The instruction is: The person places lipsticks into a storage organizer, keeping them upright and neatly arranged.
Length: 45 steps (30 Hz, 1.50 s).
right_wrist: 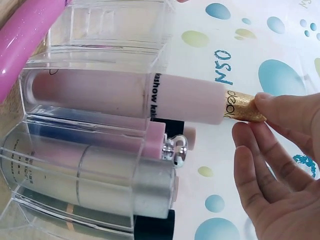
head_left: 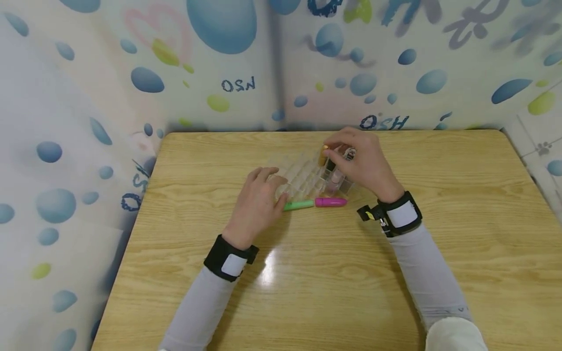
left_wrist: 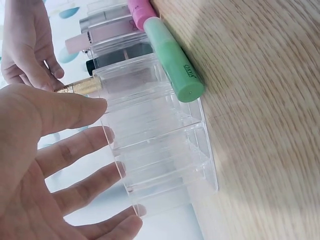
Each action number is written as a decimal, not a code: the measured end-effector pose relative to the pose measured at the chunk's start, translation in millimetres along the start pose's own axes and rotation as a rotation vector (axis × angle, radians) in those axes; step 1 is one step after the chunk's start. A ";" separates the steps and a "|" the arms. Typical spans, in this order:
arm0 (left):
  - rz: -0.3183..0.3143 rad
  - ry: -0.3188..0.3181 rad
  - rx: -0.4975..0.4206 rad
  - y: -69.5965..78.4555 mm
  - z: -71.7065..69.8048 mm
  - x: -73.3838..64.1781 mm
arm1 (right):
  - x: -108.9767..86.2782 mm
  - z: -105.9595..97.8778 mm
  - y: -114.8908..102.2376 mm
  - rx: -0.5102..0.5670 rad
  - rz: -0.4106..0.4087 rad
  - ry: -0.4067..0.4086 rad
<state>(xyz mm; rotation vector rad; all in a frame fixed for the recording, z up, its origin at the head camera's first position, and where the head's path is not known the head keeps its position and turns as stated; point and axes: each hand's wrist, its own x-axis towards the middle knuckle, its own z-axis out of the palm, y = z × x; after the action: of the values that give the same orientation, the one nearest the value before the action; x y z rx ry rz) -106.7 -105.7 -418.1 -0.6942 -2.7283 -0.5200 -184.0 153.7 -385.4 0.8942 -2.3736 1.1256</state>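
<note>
A clear acrylic organizer with many small compartments stands on the table. My right hand pinches the top of a gold glitter cosmetic tube between thumb and fingers; its lower part is hidden in the right wrist view. In the left wrist view, that tube sticks out of a compartment. My left hand has its fingers spread, with fingertips touching the organizer's rim. A pale pink lip gloss tube and a silver-capped tube stand in compartments on the organizer's right side.
In front of the organizer, a green tube and a magenta tube lie end to end on the wooden table. A patterned wall covering rises behind the table's far edge.
</note>
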 end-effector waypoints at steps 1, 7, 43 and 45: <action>0.001 -0.002 0.003 0.5 0.0 0.3 | 0.3 0.5 0.9 0.003 0.003 0.005; -0.006 -0.018 0.022 3.5 -0.3 1.2 | 1.3 3.6 5.2 0.006 0.017 0.030; -0.042 -0.025 -0.001 3.4 -0.9 -1.0 | -3.6 19.6 13.7 -0.025 0.084 -0.082; -0.038 -0.025 0.005 3.2 -0.9 -1.0 | -4.2 19.9 14.2 -0.028 0.088 -0.088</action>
<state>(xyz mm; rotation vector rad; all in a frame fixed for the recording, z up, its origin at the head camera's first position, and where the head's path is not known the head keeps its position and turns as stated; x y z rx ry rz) -104.1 -103.8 -416.8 -0.6536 -2.7694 -0.5166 -191.6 146.5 -407.9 0.8539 -2.5154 1.1037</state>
